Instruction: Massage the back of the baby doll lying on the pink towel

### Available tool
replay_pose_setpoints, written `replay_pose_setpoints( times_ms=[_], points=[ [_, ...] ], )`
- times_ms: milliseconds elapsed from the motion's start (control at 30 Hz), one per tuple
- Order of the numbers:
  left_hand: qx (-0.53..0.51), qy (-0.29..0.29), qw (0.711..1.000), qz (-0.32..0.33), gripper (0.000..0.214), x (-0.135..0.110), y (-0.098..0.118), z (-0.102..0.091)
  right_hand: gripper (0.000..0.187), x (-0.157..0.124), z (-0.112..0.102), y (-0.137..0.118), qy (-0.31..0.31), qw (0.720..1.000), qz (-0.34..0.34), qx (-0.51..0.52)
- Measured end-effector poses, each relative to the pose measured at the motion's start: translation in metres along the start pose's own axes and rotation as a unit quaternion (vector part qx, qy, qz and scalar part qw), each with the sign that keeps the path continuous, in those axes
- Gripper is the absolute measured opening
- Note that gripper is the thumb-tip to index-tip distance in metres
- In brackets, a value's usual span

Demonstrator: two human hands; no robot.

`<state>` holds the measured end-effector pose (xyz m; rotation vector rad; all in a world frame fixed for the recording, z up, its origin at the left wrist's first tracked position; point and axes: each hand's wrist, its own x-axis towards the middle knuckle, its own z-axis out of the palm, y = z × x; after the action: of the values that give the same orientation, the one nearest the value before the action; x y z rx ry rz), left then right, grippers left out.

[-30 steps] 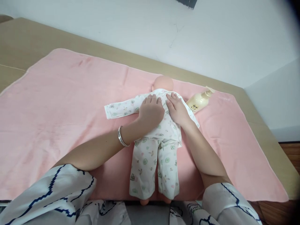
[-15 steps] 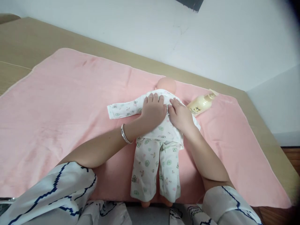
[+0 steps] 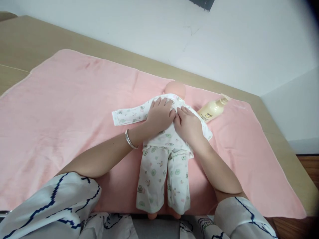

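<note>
A baby doll point(image 3: 175, 89) in a white printed top point(image 3: 161, 139) and matching trousers point(image 3: 152, 176) lies lengthwise before me, its bald head away from me and its face not visible. My left hand point(image 3: 160, 114), with a silver bangle at the wrist, rests flat on the upper part of the top, fingers stretched out. Beside it my right hand point(image 3: 188, 122) lies on the same cloth, fingers extended and slightly bent. The thumbs almost meet over the middle of the doll's upper body. One sleeve point(image 3: 128, 115) stretches out to the left.
A pale yellow pump bottle point(image 3: 211, 110) lies tilted on the pink blanket point(image 3: 62, 109), right of the doll. The blanket covers much of a wooden table point(image 3: 82, 39). A white wall point(image 3: 149, 30) stands behind, and the table's near edge is at my lap.
Both hands stay on the doll's top, with the fingers shifting slightly. The whole view has moved a little, so everything sits slightly further left.
</note>
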<state>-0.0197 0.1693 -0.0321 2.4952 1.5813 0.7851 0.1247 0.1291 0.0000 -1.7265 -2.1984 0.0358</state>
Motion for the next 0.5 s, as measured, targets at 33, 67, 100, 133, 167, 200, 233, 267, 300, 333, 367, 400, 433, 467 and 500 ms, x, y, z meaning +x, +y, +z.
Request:
replay_pose_setpoints(
  times_ms=[33, 67, 100, 133, 167, 200, 233, 267, 300, 333, 367, 400, 433, 467, 500],
  points=[
    [-0.005, 0.014, 1.000, -0.020, 0.043, -0.001, 0.001, 0.003, 0.045, 0.002, -0.001, 0.003, 0.000, 1.000, -0.009, 0.003],
    [-0.010, 0.026, 0.999, -0.034, 0.045, -0.002, 0.003, 0.006, 0.045, 0.006, -0.001, 0.009, 0.000, 1.000, -0.017, 0.010],
    [-0.015, 0.036, 0.998, -0.043, 0.045, -0.003, 0.005, 0.007, 0.044, 0.010, 0.000, 0.016, 0.000, 1.000, -0.019, 0.022],
    [-0.020, 0.040, 0.998, -0.044, 0.045, -0.004, 0.006, 0.008, 0.044, 0.015, 0.002, 0.024, 0.003, 0.999, -0.016, 0.036],
    [-0.024, 0.041, 0.998, -0.043, 0.045, -0.004, 0.007, 0.009, 0.045, 0.020, 0.005, 0.031, 0.006, 0.999, -0.007, 0.051],
    [-0.027, 0.039, 0.998, -0.042, 0.046, -0.004, 0.007, 0.008, 0.047, 0.024, 0.008, 0.038, 0.013, 0.998, 0.004, 0.064],
    [-0.029, 0.036, 0.998, -0.041, 0.046, -0.004, 0.007, 0.007, 0.048, 0.027, 0.011, 0.043, 0.018, 0.997, 0.010, 0.074],
    [-0.029, 0.032, 0.998, -0.041, 0.047, -0.003, 0.006, 0.006, 0.049, 0.028, 0.014, 0.046, 0.023, 0.996, 0.012, 0.080],
    [-0.028, 0.027, 0.998, -0.042, 0.047, -0.003, 0.006, 0.005, 0.050, 0.029, 0.016, 0.047, 0.030, 0.996, 0.010, 0.082],
    [-0.026, 0.023, 0.998, -0.042, 0.048, -0.002, 0.006, 0.004, 0.050, 0.029, 0.018, 0.048, 0.035, 0.996, 0.005, 0.082],
    [-0.023, 0.020, 0.999, -0.043, 0.049, -0.002, 0.006, 0.004, 0.051, 0.029, 0.019, 0.048, 0.040, 0.996, 0.002, 0.080],
    [-0.019, 0.018, 0.999, -0.045, 0.049, -0.003, 0.007, 0.003, 0.052, 0.028, 0.019, 0.048, 0.042, 0.996, 0.000, 0.079],
    [-0.012, 0.019, 0.999, -0.045, 0.049, -0.005, 0.009, 0.002, 0.052, 0.028, 0.020, 0.048, 0.041, 0.996, -0.001, 0.080],
    [-0.006, 0.022, 0.999, -0.042, 0.049, -0.007, 0.011, 0.001, 0.053, 0.028, 0.019, 0.048, 0.036, 0.996, -0.002, 0.082],
    [0.001, 0.023, 0.999, -0.033, 0.048, -0.010, 0.015, 0.000, 0.053, 0.028, 0.019, 0.049, 0.026, 0.996, -0.002, 0.083]
  ],
)
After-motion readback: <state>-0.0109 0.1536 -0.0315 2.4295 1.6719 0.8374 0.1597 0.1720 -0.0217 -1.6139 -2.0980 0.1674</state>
